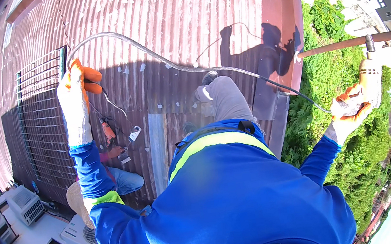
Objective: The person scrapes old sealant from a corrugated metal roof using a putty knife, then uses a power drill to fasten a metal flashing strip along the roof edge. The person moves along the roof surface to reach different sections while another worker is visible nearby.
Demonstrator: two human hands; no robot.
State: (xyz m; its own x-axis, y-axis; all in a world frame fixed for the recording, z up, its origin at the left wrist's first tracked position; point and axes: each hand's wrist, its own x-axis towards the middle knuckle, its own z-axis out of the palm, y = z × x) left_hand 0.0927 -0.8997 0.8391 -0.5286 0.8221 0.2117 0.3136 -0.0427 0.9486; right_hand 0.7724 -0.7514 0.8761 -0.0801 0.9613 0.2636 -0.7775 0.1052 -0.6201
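Note:
My left hand (76, 88), in a white and orange work glove, is raised at the left and closed around a dark cable (168, 62). The cable arcs across in front of me and runs down to the drill in my other hand. At the far right my right hand (351, 105), gloved the same way, grips an orange power drill (370, 73). The drill points upward, with a dark chuck (369, 44) at its top. A loose length of cable (115, 102) hangs below my left hand.
I am on a brown corrugated metal roof (165, 7) with its edge at the right, above green bushes (300, 133). A metal grid (44, 117) lies at the left. Near a crouching person in a straw hat (75, 202) is an orange power tool (107, 129). Air-conditioner units (24, 203) stand lower left.

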